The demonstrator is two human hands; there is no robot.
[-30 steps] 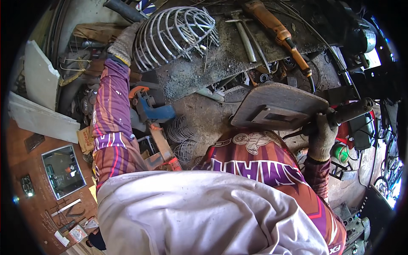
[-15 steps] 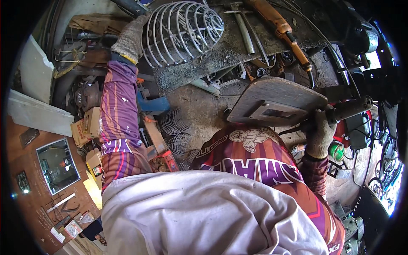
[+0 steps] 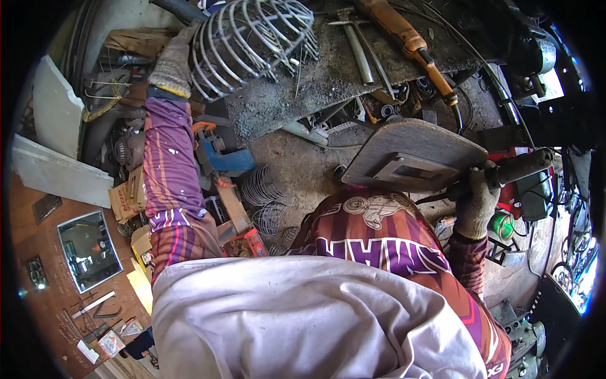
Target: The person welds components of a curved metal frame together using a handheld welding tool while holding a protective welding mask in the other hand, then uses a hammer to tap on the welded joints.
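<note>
Holding a ribbed wire cage (image 3: 247, 45) on the far bench (image 3: 252, 115), already bent into a rounded form.

Clasps the left rim with the gloved left hand (image 3: 173, 62), fingertips out of sight; wraps the gloved right hand (image 3: 475, 207) round the grip at the right edge of a flat shield (image 3: 410, 140). Looks largely shaped; too fine to tell of joints left undone. Shares the gritty surface with a hammer (image 3: 360, 58) and an orange power tool (image 3: 399, 26), farther right. Crowded below with wire coils (image 3: 260, 184) on a cluttered workshop floor (image 3: 300, 165).
</note>
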